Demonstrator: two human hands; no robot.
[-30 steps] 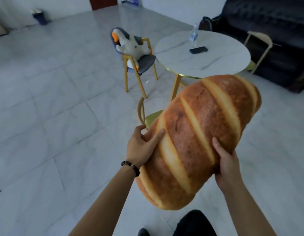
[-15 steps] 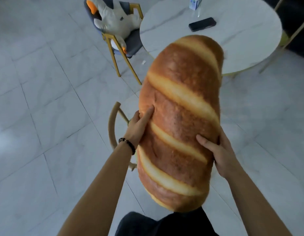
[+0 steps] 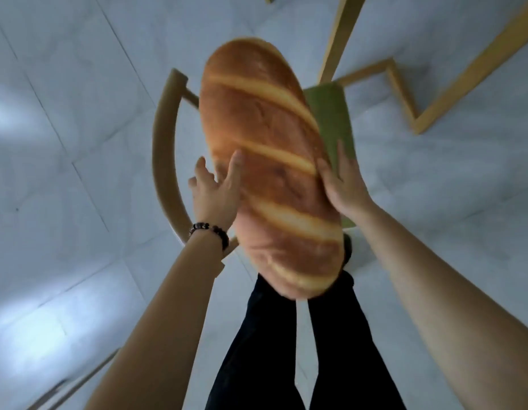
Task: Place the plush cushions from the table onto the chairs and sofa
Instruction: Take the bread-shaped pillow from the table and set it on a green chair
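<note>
Brown bread-loaf plush cushion (image 3: 271,161) | pressed between my left hand (image 3: 215,196) and right hand (image 3: 342,187) (fingers straight, nothing curled) | long axis away from me, over green chair seat (image 3: 333,113)

This looks like a room in a home, a place to sit and eat. The floor (image 3: 79,143) is made of big, pale, shiny tiles with thin grey lines, like stone. A chair (image 3: 163,143) stands on it, with a bent wooden back and a soft green seat (image 3: 330,119). Past the chair are thin yellow legs (image 3: 335,37) of some other furniture. A big soft cushion (image 3: 271,161) made to look like a loaf of bread is a fun thing people keep at home.
</note>
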